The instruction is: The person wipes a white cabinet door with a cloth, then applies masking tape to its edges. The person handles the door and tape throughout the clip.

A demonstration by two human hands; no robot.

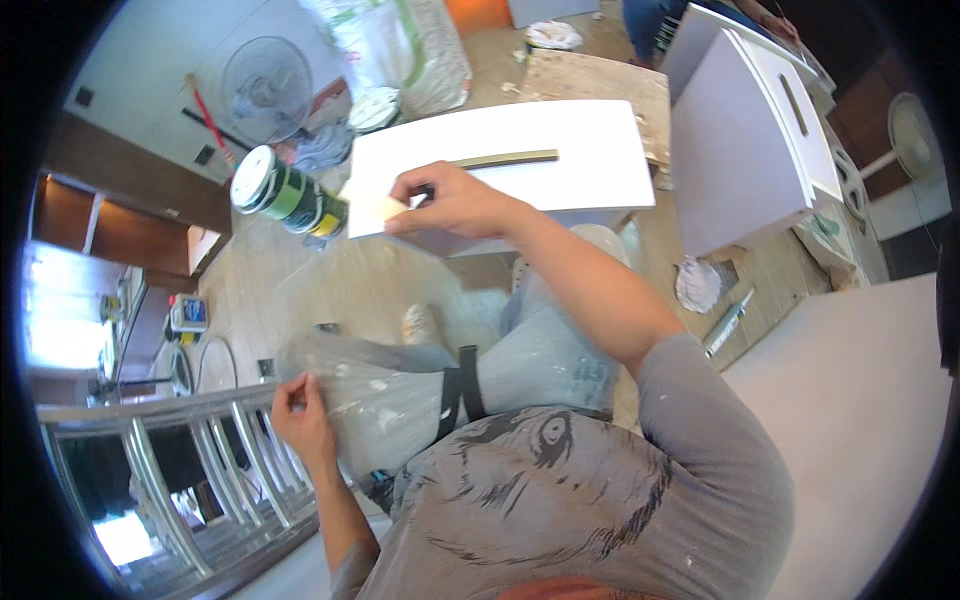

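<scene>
In front of me stands a white drawer front point(590, 135) with a long gold-and-black handle point(505, 159) set in it. Over its left end reaches my right hand point(455, 203), fingers closed on a pale yellow pad point(385, 208) that lies against the white surface. Glare washes out the pad, so its exact kind is unclear. My left hand point(305, 415) rests beside my bent left knee with curled fingers, thumb against forefinger. Whether anything small is inside that curl cannot be made out. A dark strap point(462, 395) crosses my dusty grey trousers.
Beside the drawer front's left end stands a green-and-black bucket point(290, 200). An aluminium ladder point(160, 485) lies at lower left. At right are another white drawer unit point(745, 130), a crumpled cloth point(698, 285) and a sealant tube point(730, 320). Another person's hand point(782, 27) shows at upper right.
</scene>
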